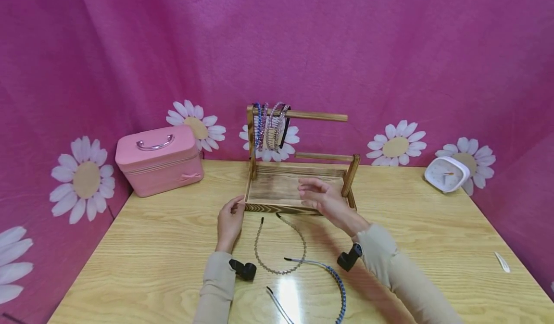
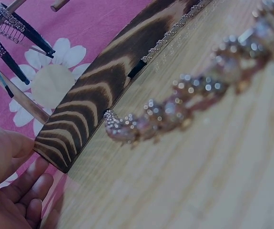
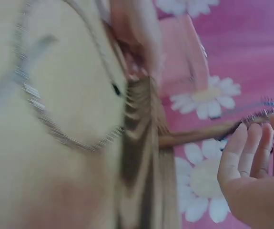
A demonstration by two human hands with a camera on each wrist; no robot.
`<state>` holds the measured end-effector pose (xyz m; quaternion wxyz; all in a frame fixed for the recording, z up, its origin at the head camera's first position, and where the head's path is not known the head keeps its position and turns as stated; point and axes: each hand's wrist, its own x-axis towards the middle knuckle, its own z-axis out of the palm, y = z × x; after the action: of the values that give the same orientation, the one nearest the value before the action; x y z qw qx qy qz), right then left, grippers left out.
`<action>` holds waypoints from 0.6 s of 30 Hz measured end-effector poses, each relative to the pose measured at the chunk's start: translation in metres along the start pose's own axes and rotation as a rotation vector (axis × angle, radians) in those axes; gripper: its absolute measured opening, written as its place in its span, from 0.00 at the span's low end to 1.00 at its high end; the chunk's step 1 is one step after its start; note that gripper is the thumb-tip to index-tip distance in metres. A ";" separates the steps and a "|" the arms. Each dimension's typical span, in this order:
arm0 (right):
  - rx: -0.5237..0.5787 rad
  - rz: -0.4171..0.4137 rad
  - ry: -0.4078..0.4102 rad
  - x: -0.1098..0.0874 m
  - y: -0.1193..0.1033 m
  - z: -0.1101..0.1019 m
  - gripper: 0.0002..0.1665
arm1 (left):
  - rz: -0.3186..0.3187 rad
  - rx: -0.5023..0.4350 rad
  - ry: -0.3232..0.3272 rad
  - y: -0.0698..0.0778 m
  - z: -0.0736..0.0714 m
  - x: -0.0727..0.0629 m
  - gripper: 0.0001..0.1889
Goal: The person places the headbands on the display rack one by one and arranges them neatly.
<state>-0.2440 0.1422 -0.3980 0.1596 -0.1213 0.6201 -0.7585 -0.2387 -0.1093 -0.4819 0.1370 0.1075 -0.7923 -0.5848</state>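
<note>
Beige sleeves (image 1: 417, 278): nearest the head camera, each with a black wrist camera (image 1: 349, 257).
Blue headband (image 1: 343, 292): on the wood-grain tabletop (image 1: 164, 252), open side leftward, cut off by the head view's lower edge.
Beaded headband (image 1: 280, 272): flat on the tabletop, tips pointing at the tray's front board.
Left hand (image 1: 230, 222): thumb and fingers bent about the tray's front left corner, a narrow hold.
Right hand (image 1: 329, 203): empty, fingers spread and loosely bent, grip wide, above the tray.
Wooden headband rack (image 1: 281, 209): upright behind the loose headbands; upper rod free at its right end, lower rod free at its left.
Hung headbands (image 1: 261, 127): bunched on the upper rod near the left post.
Good handling: a light, steady left hold should stop the rack skidding; the right hand does best clear of the hung headbands and rod ends.
Pink vanity case (image 1: 160, 163): far left, zipped, no lettering readable.
White clock (image 1: 447, 174): far right, dial too small to read.
Brands: none legible anywhere.
</note>
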 end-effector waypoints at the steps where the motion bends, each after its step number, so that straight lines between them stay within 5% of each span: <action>1: -0.006 0.011 -0.013 -0.006 0.004 0.001 0.19 | -0.001 -0.002 -0.003 0.000 0.000 0.000 0.15; 10: -0.264 0.093 -0.158 -0.052 0.034 0.005 0.24 | 0.004 0.010 0.007 0.000 -0.001 0.000 0.14; 18: -0.539 0.050 -0.598 -0.092 0.035 -0.008 0.17 | 0.005 0.018 0.007 -0.002 0.001 0.001 0.14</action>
<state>-0.1590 0.1790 -0.4324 0.3140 -0.3589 0.7257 -0.4959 -0.2399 -0.1097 -0.4844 0.1403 0.1087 -0.7973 -0.5769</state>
